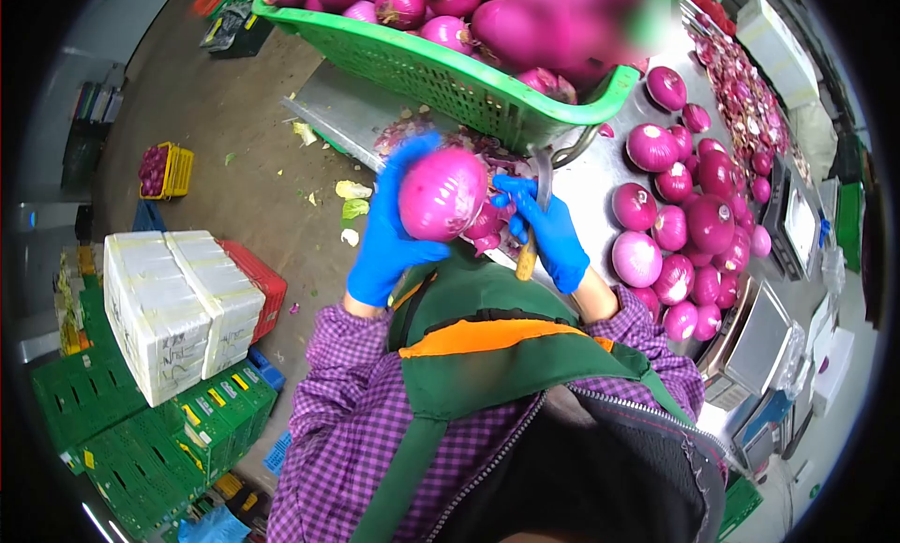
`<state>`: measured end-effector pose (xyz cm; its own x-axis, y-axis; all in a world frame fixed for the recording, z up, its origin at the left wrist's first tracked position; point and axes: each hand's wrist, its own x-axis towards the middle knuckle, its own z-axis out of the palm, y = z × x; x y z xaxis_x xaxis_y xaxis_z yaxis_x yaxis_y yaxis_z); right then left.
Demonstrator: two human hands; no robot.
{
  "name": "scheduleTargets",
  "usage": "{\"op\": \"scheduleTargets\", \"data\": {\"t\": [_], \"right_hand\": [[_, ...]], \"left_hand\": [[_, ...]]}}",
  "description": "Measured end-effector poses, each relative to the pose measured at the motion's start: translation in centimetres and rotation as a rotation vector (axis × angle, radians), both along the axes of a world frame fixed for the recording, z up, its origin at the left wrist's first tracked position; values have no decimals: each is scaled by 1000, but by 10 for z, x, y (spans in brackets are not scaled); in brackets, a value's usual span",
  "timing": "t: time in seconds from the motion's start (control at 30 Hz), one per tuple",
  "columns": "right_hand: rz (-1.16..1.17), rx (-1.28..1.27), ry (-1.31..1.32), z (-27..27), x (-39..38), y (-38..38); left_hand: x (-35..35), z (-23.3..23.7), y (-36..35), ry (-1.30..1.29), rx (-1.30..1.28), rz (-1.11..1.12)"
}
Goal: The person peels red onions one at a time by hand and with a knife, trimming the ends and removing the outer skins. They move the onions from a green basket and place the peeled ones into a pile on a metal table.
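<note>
My left hand point(386, 233), in a blue glove, is wrapped around the left side of a large peeled red onion point(442, 194). In my blue-gloved right hand point(551, 229) is a knife point(527, 254) with a yellowish handle pointing down and a curved metal blade pointing up. The right fingers are close to the onion's right side, with a small gap between them. Below and behind the onion lie loose purple skins point(485, 226), partly hidden by it. Just beyond both hands stands a green plastic basket point(422, 69) heaped with red onions point(450, 34).
Several peeled onions point(708, 222) are grouped on the metal table point(600, 163) to my right, with a pile of skins point(741, 83) behind. White foam boxes point(159, 309) sit on green crates point(122, 440) at left. A yellow crate point(176, 173) of onions and leaf scraps point(354, 207) are on the floor.
</note>
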<state>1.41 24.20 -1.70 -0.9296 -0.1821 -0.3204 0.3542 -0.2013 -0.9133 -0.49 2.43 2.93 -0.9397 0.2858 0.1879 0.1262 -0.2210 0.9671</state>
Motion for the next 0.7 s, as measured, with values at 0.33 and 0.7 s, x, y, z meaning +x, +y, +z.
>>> {"op": "scheduleTargets", "data": {"t": [0.33, 0.7], "right_hand": [[107, 242, 304, 23, 11, 3], [216, 644, 425, 44, 14, -10]], "left_hand": [[-9, -26, -17, -186, 35, 129], [0, -42, -9, 76, -268, 166]]}}
